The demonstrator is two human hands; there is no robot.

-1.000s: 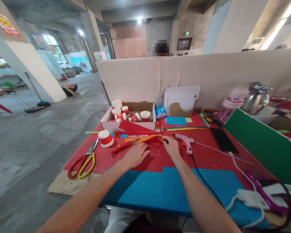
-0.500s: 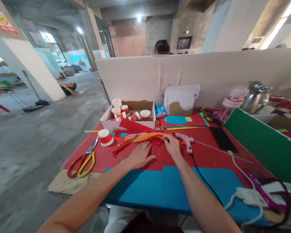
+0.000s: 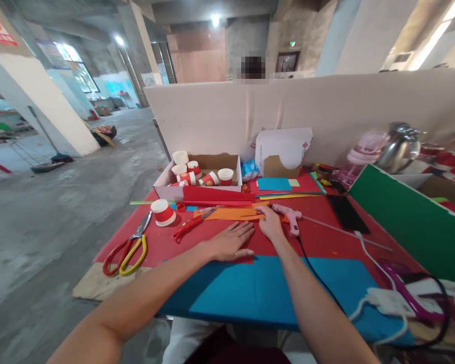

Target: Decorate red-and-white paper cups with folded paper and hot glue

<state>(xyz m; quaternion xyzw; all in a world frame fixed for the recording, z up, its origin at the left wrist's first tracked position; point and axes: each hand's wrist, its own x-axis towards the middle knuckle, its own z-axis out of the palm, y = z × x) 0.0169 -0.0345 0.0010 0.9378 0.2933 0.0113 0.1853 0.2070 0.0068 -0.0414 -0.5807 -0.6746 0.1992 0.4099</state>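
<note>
My left hand (image 3: 233, 241) lies flat with fingers spread on the red sheet (image 3: 212, 247), just in front of the orange paper strips (image 3: 227, 214). At the strips' right end is my right hand (image 3: 270, 222), its bent fingers and thumb closed on the paper. The strips lie almost flat. Close to their left end sits a red-handled cutter (image 3: 191, 226). A pink hot glue gun (image 3: 290, 216) rests just right of my right hand. Further left are large scissors (image 3: 134, 247) with red and yellow handles, and a red and white paper cup (image 3: 163, 213).
Behind the strips stands a white box (image 3: 197, 193) of several paper cups. Blue sheets (image 3: 265, 288) cover the front edge. At right are a phone (image 3: 347, 213), a green board (image 3: 402, 222) and a white charging cable (image 3: 382, 265). A white partition (image 3: 205, 121) closes the back.
The orange strips, bowed upward before, have come down nearly flat. My left hand has slid right over the red sheet. Red paper by the box now lies lower along its front.
</note>
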